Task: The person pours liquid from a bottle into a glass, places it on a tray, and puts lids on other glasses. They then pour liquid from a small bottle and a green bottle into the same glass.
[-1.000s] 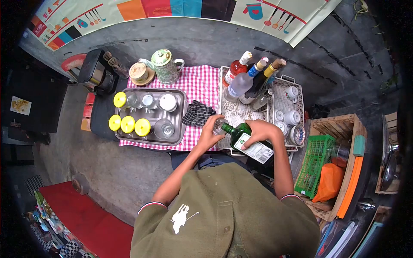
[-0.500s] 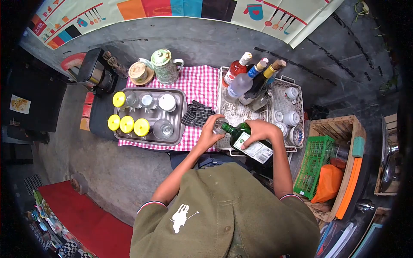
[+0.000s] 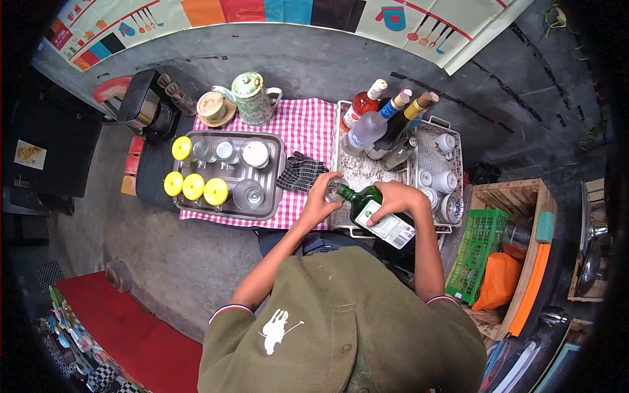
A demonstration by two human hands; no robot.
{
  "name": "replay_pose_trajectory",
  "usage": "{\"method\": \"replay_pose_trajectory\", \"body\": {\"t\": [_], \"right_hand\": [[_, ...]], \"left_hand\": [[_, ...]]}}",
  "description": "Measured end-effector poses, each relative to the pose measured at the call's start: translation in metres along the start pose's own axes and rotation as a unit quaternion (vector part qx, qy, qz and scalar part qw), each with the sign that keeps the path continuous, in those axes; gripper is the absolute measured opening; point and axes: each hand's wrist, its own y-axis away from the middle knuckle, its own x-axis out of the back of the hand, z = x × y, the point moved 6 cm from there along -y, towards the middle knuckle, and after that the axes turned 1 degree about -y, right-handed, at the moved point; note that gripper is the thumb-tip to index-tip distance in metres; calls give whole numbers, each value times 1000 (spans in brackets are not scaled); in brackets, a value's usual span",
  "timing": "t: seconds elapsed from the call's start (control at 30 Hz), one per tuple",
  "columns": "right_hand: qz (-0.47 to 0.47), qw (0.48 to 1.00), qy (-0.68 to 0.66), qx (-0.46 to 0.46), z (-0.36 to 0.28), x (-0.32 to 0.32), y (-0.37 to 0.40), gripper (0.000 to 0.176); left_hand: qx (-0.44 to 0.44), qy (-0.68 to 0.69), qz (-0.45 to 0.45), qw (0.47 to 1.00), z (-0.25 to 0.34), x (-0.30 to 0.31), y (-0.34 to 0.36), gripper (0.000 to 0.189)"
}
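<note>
My left hand is wrapped round a small clear glass. My right hand grips a green glass bottle with a white label, tilted so its neck points left. The bottle's mouth is at the rim of the glass; whether liquid flows cannot be seen. Both are held over the near edge of a white wire tray. A black checked cloth lies just left of my left hand.
Several bottles stand in the wire tray, with white cups to their right. A metal tray on the left holds yellow-lidded jars and a clear glass. Behind it stands a green patterned pitcher. A wooden crate is at right.
</note>
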Motion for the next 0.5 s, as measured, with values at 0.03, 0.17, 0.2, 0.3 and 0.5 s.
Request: {"method": "replay_pose_trajectory", "body": {"t": [0.03, 0.17, 0.2, 0.3, 0.5], "right_hand": [[-1, 1000, 0, 0, 0, 0, 0, 81], [-17, 1000, -18, 2, -12, 5, 6, 81], [-17, 1000, -22, 2, -14, 6, 8, 81], [-19, 999, -27, 0, -15, 6, 8, 80], [-23, 1000, -20, -3, -12, 5, 4, 81]], "left_hand": [[-3, 0, 1, 1000, 0, 0, 0, 62], [-9, -4, -1, 1000, -2, -1, -1, 63], [-9, -5, -1, 1000, -2, -1, -1, 63], [-9, -6, -1, 1000, -2, -1, 0, 64], [-11, -11, -3, 1000, 0, 0, -1, 65]]}}
